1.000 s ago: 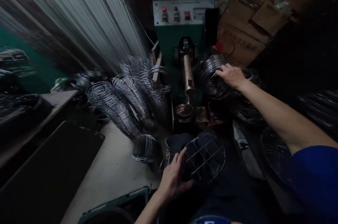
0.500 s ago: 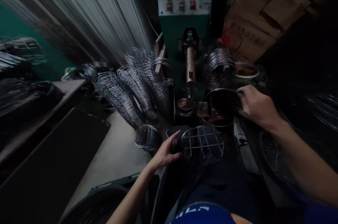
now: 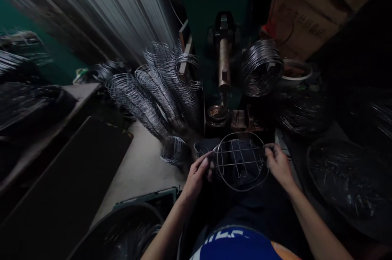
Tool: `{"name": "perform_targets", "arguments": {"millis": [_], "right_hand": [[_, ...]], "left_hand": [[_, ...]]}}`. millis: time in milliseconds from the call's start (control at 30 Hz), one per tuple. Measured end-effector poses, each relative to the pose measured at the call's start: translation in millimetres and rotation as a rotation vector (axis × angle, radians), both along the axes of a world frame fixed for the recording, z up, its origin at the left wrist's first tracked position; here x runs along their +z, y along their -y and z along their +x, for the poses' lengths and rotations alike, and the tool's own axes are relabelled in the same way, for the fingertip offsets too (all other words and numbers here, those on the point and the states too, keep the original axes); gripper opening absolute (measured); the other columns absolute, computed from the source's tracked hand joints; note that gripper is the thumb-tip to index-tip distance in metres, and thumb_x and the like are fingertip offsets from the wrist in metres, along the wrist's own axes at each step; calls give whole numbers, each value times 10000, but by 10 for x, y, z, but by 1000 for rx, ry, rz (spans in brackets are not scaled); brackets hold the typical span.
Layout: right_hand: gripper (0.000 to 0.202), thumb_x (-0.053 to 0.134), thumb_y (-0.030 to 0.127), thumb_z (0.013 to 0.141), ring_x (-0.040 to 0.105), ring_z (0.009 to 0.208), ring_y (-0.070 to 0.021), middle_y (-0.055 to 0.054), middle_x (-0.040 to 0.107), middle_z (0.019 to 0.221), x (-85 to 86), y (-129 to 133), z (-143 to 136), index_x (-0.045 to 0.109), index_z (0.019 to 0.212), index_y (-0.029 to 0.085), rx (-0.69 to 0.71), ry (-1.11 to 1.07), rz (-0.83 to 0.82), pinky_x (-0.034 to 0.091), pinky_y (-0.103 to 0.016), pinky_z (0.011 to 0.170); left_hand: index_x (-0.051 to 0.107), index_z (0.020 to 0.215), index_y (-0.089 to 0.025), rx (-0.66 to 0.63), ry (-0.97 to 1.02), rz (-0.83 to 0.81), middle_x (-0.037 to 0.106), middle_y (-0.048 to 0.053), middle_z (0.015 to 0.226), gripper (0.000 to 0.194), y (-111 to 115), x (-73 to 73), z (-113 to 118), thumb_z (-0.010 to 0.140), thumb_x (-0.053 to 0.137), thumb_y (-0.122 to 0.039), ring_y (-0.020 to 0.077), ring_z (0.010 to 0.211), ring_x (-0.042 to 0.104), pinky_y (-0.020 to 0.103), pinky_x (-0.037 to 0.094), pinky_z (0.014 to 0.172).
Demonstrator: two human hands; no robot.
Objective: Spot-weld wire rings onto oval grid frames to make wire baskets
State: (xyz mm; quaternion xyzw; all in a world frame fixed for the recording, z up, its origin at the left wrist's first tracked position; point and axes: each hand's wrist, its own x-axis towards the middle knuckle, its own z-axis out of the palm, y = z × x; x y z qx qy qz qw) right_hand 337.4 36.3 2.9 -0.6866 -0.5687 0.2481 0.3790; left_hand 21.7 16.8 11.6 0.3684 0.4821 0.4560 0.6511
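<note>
A round metal wire ring (image 3: 243, 190) is held level over my lap. My right hand (image 3: 278, 166) pinches its right edge between thumb and fingers. At the opposite edge, the thumb and fingers of my left hand (image 3: 198, 175) close on the ring's rim; whether they also grip the rack cannot be told. Just beneath the ring lies a round wire grid rack (image 3: 240, 163), resting over my dark trousers. Ahead of both hands, the copper-coloured rod electrode (image 3: 224, 63) of a green machine (image 3: 214, 14) points down toward a small dish (image 3: 217, 113).
Tall stacks of wire rings (image 3: 137, 102) lean left of the machine, and a coil of rings (image 3: 261, 68) hangs at its right. A white bowl (image 3: 295, 82) sits beyond. Dark tubs (image 3: 343, 178) stand at right and lower left. Cardboard boxes (image 3: 306, 23) are behind.
My right hand has brought a ring from the right, near the machine, down over the rack. My left hand has closed at the left edge. The view has tipped downward.
</note>
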Motion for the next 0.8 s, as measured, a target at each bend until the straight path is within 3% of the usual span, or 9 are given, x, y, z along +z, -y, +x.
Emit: {"name": "perform_targets", "arguments": {"millis": [133,233,333,500,633,700,800], "right_hand": [[326,482,451,953,698,885,-232,-91,732,986,-94,64,-46,638,1096,204,18,-53,-35,545,-340,763],[379,467,445,965,655,657,-182,-47,711,860,-96,123,-90,640,1204,207,44,-111,-109,536,-301,620],[437,478,449,966,509,438,-135,9,638,684,-93,181,-94,623,1302,211,44,-142,-177,447,-255,436],[414,521,418,938,559,489,-153,-40,725,837,-140,157,-38,670,1279,237,62,-144,-112,495,-277,444],[430,524,434,937,532,427,-157,-58,745,894,-182,100,-30,673,1298,255,59,-173,-204,476,-307,377],[439,522,436,935,566,455,-165,-82,754,1000,-209,76,-26,676,1301,247,62,-149,-223,499,-321,394],[434,514,423,937,694,690,-219,-103,750,1121,-264,50,-2,692,1278,221,99,-55,-154,594,-361,585]], "left_hand": [[657,1334,-186,60,-68,-19,740,102,1162,582,-20,17,45,850,738,-497,203,1031,692,290,554,887],[638,1357,-176,86,-134,-1,680,117,1343,655,-51,-42,59,796,785,-483,276,1251,629,394,496,1088],[647,1342,-152,70,-240,72,665,122,1368,609,-63,-117,48,837,733,-480,292,1309,598,448,431,1172],[642,1351,-168,-6,-470,185,647,105,1397,494,-68,-192,27,930,607,-424,271,1343,575,461,387,1212],[623,1375,-179,-39,-563,239,652,100,1391,471,-93,-220,27,956,561,-385,256,1328,587,431,417,1190],[614,1385,-179,-57,-616,262,661,107,1374,465,-108,-234,31,964,549,-364,254,1297,610,416,442,1166],[586,1413,-158,-90,-705,284,680,128,1337,477,-126,-256,38,971,528,-325,255,1239,646,402,482,1117]]}}
